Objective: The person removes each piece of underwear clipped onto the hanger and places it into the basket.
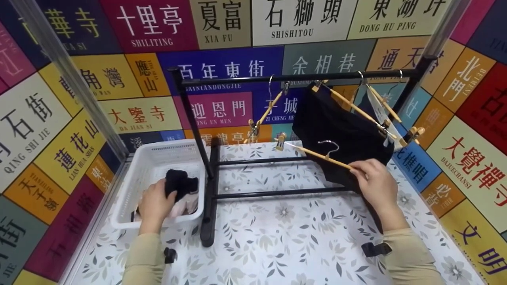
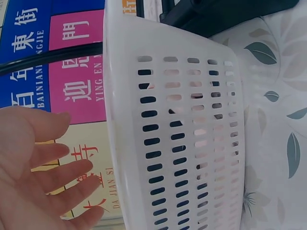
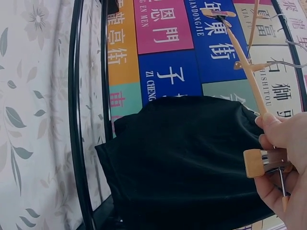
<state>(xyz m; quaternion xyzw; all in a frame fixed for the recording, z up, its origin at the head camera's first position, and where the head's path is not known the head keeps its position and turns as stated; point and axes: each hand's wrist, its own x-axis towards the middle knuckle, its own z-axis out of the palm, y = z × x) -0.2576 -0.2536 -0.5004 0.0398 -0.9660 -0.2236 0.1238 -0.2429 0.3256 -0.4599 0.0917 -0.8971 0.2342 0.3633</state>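
Observation:
In the head view my left hand [image 1: 155, 200] is over the white basket [image 1: 138, 162], beside a bundled black garment [image 1: 181, 186]. The left wrist view has that hand's fingers relaxed and apart, with nothing between them, near the basket's rim. My right hand [image 1: 376, 184] pinches a wooden clip hanger [image 1: 317, 154] by its bar, held level in front of the rack. In the right wrist view one of its clips [image 3: 254, 164] lies by my fingers, and no garment hangs from it. Behind it hangs a black garment [image 1: 336, 126], clipped to another wooden hanger [image 1: 352, 106].
A black metal rack [image 1: 237, 79] stands on the leaf-patterned table [image 1: 285, 241]. An unloaded clip hanger [image 1: 269, 109] hangs toward its left end, more hangers [image 1: 382, 99] at its right. Pale pink cloth [image 1: 184, 206] lies in the basket. Sign-covered walls surround the table.

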